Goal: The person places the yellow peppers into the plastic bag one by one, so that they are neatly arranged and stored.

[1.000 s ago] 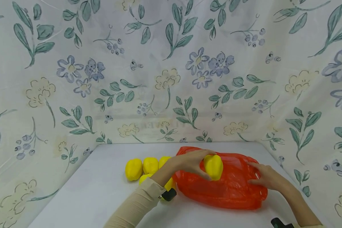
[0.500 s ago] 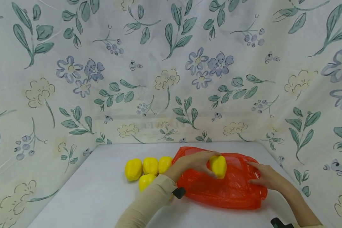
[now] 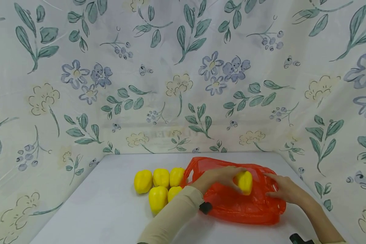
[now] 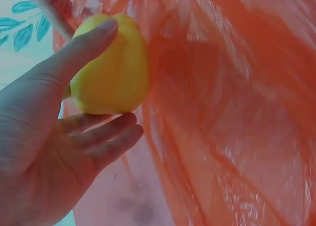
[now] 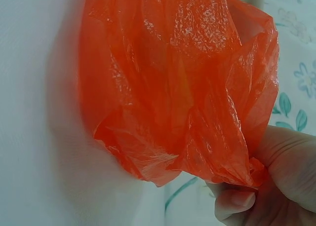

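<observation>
A yellow bell pepper [image 3: 245, 183] is held by my left hand [image 3: 221, 177], over the red plastic bag [image 3: 247, 211]. In the left wrist view the thumb lies across the side of the pepper [image 4: 116, 70], with fingers of the left hand [image 4: 54, 147] underneath and red film all around. My right hand [image 3: 288, 190] grips the bag's right end. From the right wrist camera, thumb and fingers of the right hand [image 5: 291, 174] pinch a gathered corner of the bag [image 5: 163, 78].
Several more yellow bell peppers [image 3: 143, 182] lie grouped on the white table [image 3: 88, 206], left of the bag. The left sleeve [image 3: 170, 215] partly covers the front one. A floral curtain [image 3: 158, 101] rises behind and along both sides.
My left hand has moved right with the bell pepper, further over the bag toward the right hand. More of the grouped peppers now shows. The right hand keeps its hold in place.
</observation>
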`<state>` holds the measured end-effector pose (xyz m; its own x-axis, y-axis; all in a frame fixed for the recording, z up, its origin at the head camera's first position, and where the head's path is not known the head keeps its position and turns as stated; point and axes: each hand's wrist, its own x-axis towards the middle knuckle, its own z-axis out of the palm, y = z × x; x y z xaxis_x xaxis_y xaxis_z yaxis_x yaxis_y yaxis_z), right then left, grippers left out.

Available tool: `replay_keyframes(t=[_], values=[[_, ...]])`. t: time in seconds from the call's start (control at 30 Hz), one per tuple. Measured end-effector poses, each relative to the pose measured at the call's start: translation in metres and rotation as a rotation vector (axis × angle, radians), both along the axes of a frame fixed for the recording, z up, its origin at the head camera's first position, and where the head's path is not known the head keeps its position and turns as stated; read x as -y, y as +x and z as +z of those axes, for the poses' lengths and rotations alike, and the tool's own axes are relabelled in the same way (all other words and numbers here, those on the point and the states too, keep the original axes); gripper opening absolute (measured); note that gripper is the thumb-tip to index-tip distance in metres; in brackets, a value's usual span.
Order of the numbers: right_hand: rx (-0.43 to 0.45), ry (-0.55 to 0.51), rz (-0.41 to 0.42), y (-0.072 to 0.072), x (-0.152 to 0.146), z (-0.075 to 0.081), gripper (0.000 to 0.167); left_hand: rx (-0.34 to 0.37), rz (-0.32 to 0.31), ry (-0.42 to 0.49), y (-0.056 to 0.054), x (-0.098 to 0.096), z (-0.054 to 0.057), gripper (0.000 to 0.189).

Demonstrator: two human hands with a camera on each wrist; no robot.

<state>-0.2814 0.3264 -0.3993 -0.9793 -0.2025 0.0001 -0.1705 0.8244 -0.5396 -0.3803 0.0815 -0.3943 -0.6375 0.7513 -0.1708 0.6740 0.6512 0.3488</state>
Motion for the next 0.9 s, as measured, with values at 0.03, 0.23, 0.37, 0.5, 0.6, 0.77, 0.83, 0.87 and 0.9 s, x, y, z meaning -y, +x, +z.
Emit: replay_keyframes(t=[0.03, 0.23, 0.37, 0.5, 0.6, 0.77, 0.83, 0.87, 0.9], values=[[0.000, -0.002, 0.001, 0.000, 0.000, 0.000, 0.080, 0.005, 0.013, 0.000, 0.000, -0.003, -0.001, 0.083], [-0.013, -0.019, 0.023, 0.000, 0.000, -0.001, 0.079, 0.028, 0.063, 0.016, -0.001, -0.020, -0.009, 0.082], [-0.021, -0.014, 0.029, 0.000, -0.001, -0.001, 0.079, 0.023, 0.084, 0.016, -0.001, -0.029, -0.015, 0.079], [-0.036, -0.014, 0.041, 0.001, 0.000, -0.001, 0.078, 0.054, 0.119, 0.031, 0.002, -0.034, -0.018, 0.081], [-0.050, -0.008, 0.046, 0.002, 0.000, 0.000, 0.078, 0.075, 0.137, 0.043, 0.005, -0.035, -0.019, 0.084], [-0.046, -0.002, 0.038, 0.002, 0.000, 0.001, 0.078, 0.079, 0.149, 0.039, 0.004, -0.037, -0.022, 0.087], [-0.042, 0.001, 0.036, 0.002, 0.000, 0.001, 0.078, 0.075, 0.148, 0.036, 0.004, -0.037, -0.023, 0.087], [-0.035, 0.003, 0.027, 0.002, 0.001, 0.001, 0.078, 0.073, 0.147, 0.034, 0.004, -0.037, -0.023, 0.087], [-0.028, 0.006, 0.026, 0.002, 0.001, 0.001, 0.078, 0.073, 0.148, 0.032, 0.004, -0.037, -0.024, 0.087]])
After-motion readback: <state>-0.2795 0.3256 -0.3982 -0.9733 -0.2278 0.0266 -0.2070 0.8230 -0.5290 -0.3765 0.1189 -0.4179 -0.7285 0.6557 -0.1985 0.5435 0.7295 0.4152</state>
